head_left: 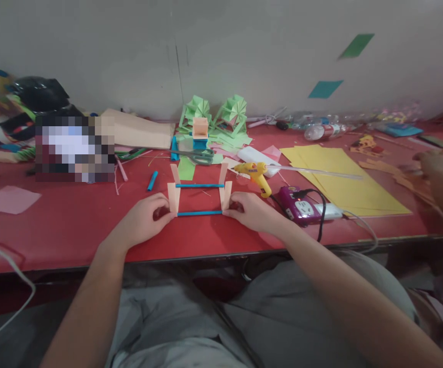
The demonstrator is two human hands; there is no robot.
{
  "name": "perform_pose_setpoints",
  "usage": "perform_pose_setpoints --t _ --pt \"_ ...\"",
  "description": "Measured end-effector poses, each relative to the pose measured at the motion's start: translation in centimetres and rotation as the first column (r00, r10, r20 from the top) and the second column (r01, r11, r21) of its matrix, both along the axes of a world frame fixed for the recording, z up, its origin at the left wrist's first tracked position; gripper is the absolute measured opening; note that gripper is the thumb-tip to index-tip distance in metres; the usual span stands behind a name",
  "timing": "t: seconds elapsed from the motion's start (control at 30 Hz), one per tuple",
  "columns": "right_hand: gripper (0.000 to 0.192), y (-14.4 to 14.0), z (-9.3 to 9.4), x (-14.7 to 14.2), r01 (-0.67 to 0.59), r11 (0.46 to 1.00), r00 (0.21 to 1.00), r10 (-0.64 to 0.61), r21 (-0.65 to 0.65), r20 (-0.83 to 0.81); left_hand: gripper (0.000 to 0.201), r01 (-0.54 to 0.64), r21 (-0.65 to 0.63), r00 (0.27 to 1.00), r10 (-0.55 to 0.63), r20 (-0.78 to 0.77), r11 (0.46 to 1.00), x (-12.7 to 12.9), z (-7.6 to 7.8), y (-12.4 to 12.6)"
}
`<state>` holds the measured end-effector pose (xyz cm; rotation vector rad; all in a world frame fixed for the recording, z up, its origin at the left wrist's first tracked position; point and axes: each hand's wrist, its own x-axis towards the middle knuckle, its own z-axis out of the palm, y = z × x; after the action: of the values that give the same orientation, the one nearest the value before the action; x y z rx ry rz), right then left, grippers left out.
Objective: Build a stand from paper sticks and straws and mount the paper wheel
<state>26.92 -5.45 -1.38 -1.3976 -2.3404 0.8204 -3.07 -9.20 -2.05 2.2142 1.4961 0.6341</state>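
Observation:
A small frame of pale paper strips and two blue paper rods (199, 213) stands on the red table (137, 244) before me. My left hand (141, 217) pinches its near left corner between thumb and fingers. At the near right corner, my right hand (252, 210) is closed the same way on the frame. The pale strips (227, 193) rise at each end of the rods. Beyond the frame lie scissors (202, 156) and a small peach and blue paper box (200, 134). A short blue paper roll (152, 181) rests to the left.
A yellow glue gun (258, 176) and a purple power strip (300, 207) with cords lie on the right, beside yellow paper sheets (359, 189). Green folded paper pieces (234, 111) stand by the wall. Another person's hand (442, 174) reaches in at far right.

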Motion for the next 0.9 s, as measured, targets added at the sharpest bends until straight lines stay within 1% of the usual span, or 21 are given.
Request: perform_pose_setpoints --t 0.2,0.37,0.5,0.7,0.8,0.9 --pt "0.011 0.4 -0.1 0.1 -0.019 0.999 1.0 0.019 -0.03 -0.017 0.025 -0.025 0.021 0.997 0.023 0.067 0.999 -0.1 -0.6 0.4" --pt "0.014 0.4 0.1 0.1 -0.016 0.998 1.0 0.015 -0.066 -0.015 0.026 -0.003 -0.005 0.993 0.003 0.114 1.0 -0.2 -1.0 0.3" --pt "0.011 0.5 0.1 0.0 -0.001 0.994 1.0 -0.001 -0.105 -0.024 0.027 -0.022 -0.019 0.991 0.025 0.13 1.0 -0.2 -0.9 0.4" --pt "0.012 1.1 -0.1 0.1 -0.008 0.986 0.998 -0.002 -0.169 -0.06 0.032 -0.067 -0.095 0.985 0.081 0.152 0.993 -0.3 -0.7 0.5" --pt "0.011 1.3 -0.2 0.1 -0.002 0.983 0.997 -0.011 -0.181 -0.072 0.033 -0.077 -0.089 0.984 0.09 0.154 0.993 -0.3 -0.6 0.5" --pt "0.01 1.4 -0.2 0.0 -0.002 0.984 0.999 -0.008 -0.18 -0.051 0.034 -0.064 -0.073 0.986 0.074 0.151 0.995 -0.2 -0.5 0.5"
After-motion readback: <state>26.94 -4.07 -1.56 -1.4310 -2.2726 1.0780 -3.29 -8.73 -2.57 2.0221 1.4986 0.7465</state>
